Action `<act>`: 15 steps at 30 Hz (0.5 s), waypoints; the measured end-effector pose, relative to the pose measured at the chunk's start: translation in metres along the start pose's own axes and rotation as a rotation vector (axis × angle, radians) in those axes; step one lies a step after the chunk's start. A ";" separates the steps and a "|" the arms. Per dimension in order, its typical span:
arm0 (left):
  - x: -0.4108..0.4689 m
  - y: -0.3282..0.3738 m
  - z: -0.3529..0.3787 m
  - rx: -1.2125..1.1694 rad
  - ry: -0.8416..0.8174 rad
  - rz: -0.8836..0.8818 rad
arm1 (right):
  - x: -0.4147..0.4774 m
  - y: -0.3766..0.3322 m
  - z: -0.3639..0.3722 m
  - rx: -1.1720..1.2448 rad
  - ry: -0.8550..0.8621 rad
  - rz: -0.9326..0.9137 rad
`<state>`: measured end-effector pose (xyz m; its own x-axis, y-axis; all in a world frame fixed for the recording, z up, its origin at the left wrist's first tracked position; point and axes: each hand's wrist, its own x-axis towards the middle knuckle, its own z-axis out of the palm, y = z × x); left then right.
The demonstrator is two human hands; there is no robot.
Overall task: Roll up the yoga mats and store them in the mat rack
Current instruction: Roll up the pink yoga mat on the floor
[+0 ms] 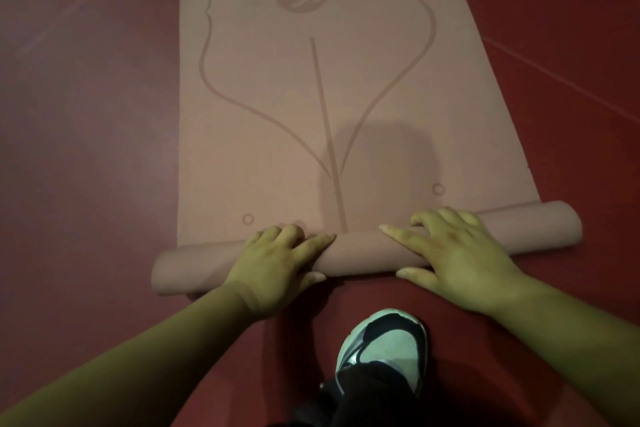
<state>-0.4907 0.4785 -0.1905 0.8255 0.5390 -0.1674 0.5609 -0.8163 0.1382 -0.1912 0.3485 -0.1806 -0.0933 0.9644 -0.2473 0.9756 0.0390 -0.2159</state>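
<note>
On the red floor (86,149), the mat (311,97) lies part-rolled, the roll's long axis running left to right, left grip (277,263) and right grip (460,260) both clasping it, the unrolled length stretching directly ahead.

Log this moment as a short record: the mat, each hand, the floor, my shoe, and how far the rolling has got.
yoga mat: pink, mostly flat on the floor
roll: near end, thin tube, slightly skewed
left hand: grips the roll, thumb on near side
right hand: grips the roll, thumb on near side
floor: dark red
shoe: white and black, behind the roll
progress: rolling barely begun
</note>
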 end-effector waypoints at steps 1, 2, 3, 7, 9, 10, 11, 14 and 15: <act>0.002 -0.003 -0.001 -0.019 -0.013 0.011 | -0.002 0.000 0.003 -0.025 0.010 -0.005; 0.004 -0.005 -0.003 -0.039 -0.032 0.017 | -0.002 -0.001 0.004 -0.034 0.024 -0.004; 0.005 -0.006 -0.004 -0.058 -0.057 0.014 | 0.000 0.000 0.004 -0.029 0.035 0.001; 0.004 -0.005 -0.008 -0.048 -0.049 0.006 | 0.011 0.004 -0.005 0.019 -0.043 0.021; 0.001 0.002 -0.009 0.037 0.030 0.013 | 0.020 0.006 -0.015 0.038 -0.159 0.018; -0.001 0.006 -0.008 0.068 0.067 0.004 | 0.025 0.008 -0.019 0.058 -0.213 0.026; -0.003 0.010 -0.006 0.086 0.084 -0.014 | 0.030 0.010 -0.023 0.074 -0.257 0.035; -0.002 0.013 -0.001 0.108 0.063 -0.053 | 0.035 0.011 -0.026 0.103 -0.304 0.026; 0.000 0.011 -0.001 0.104 0.054 -0.050 | 0.031 0.009 -0.024 0.084 -0.261 0.022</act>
<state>-0.4850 0.4699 -0.1882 0.8003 0.5878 -0.1183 0.5944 -0.8037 0.0286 -0.1802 0.3855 -0.1675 -0.1306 0.8645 -0.4853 0.9591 -0.0139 -0.2827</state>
